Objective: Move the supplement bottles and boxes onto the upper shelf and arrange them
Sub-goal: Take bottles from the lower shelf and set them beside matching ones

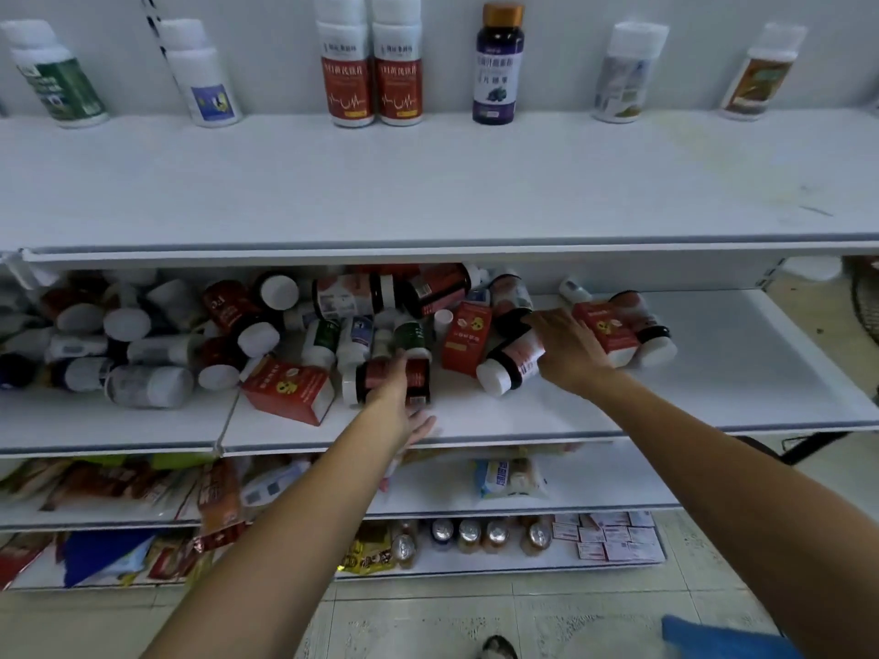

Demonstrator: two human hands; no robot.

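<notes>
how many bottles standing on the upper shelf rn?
7, left to right: green-label white bottle, blue-label white bottle, two red-label white bottles, gold-capped purple bottle, grey-label white bottle, brown-label white bottle. Edges may hide more.

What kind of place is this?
Probably a small shop or pharmacy: supplement bottles lined up on the white upper shelf, a heap more below, and snack packets on the lower shelves.
</notes>
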